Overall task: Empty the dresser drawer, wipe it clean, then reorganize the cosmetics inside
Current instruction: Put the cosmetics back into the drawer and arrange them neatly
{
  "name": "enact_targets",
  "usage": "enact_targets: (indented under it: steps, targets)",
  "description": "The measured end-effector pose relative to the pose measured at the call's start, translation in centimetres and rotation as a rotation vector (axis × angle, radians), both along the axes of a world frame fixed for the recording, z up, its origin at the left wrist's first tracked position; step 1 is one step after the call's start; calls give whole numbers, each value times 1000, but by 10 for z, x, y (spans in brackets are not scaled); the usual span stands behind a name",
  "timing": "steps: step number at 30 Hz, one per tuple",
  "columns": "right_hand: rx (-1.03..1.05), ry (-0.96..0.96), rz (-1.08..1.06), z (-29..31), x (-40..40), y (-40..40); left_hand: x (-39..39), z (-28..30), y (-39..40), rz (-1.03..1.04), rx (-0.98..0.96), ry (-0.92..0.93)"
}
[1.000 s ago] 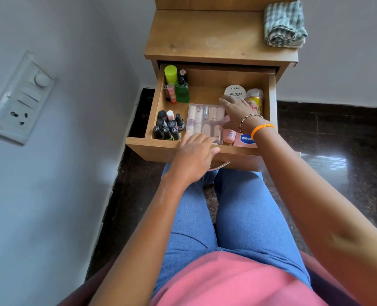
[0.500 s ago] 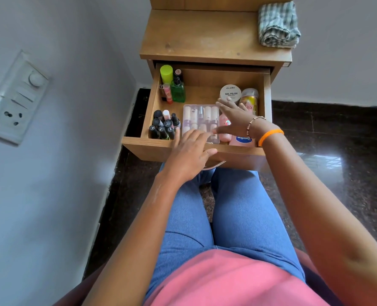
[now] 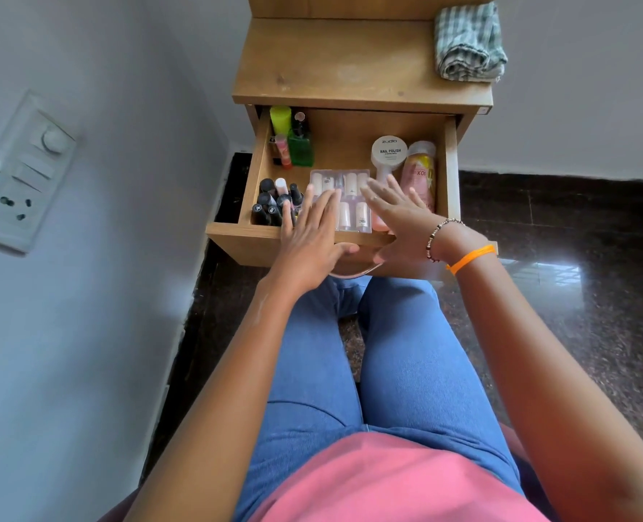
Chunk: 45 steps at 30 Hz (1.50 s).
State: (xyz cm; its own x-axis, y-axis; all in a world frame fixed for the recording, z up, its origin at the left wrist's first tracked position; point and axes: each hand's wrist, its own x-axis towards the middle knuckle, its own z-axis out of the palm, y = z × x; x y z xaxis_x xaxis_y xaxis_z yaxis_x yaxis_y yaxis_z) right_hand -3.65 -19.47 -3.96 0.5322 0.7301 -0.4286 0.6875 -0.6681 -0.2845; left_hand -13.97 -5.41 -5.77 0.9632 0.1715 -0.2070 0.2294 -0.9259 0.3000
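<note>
clear tray (image 3: 344, 199) lain crosswise mid-frame, just beyond both hands | left hand (image 3: 312, 235) spread flat, nearer | right hand (image 3: 399, 216) spread, nothing held

In the drawer (image 3: 450, 171): bottles (image 3: 274, 205) left, tray (image 3: 344, 199) centre, jar (image 3: 388, 152) right.

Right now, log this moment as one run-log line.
stage: drawer open, cosmetics inside | left hand: flat, empty | right hand: flat over clear case, empty | cloth: on dresser top, untouched
</note>
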Motion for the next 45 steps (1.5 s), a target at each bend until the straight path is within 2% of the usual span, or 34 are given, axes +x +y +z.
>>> enact_targets:
  steps: [11, 15, 18, 21, 26, 31, 36, 40, 45]
  targets:
    - [61, -310, -110, 2, 51, 31, 73, 1, 22, -10, 55, -124]
    - [52, -448, -133, 10, 74, 37, 94, 9, 26, -11, 171, -191]
    - [29, -456, -184, 13, 90, 39, 113, 12, 34, -19, 239, -181]
    - [34, -452, -218, 6, 105, 42, 129, 11, 41, -6, 225, -171]
    - [180, -538, -245, -3, 119, 45, 144, 8, 47, 58, 151, -386]
    - [339, -545, -317, -13, 123, 49, 160, -4, 48, 113, 143, -558]
    - [462, -759, -353, -27, 130, 56, 172, -5, 53, 118, 173, -676]
    - [467, -835, -340, -27, 135, 61, 184, -8, 54, 135, 220, -788]
    - [505, -889, -324, -35, 138, 63, 189, -18, 62, 92, 304, -831]
